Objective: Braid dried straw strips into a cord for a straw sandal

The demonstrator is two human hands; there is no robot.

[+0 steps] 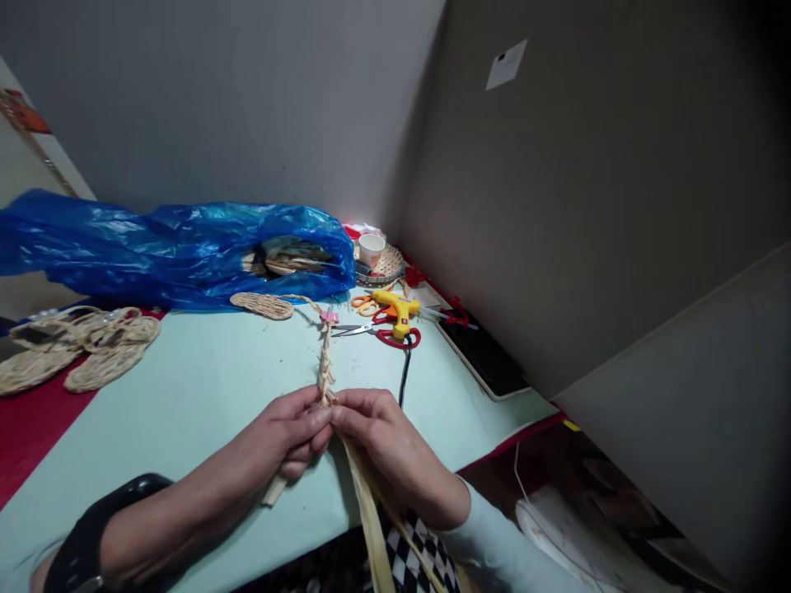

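My left hand (295,427) and right hand (390,438) meet over the pale-green worktop (210,387), fingers of both pinching the near end of a straw-coloured braid (325,356). A pink clip (329,317) grips it farther off, near red-handled scissors (366,329) and a yellow glue gun (401,311). Loose strands (369,515) hang below my hands.

The braid (325,358) looks rough and fibrous, the bag (154,251) glossy plastic.
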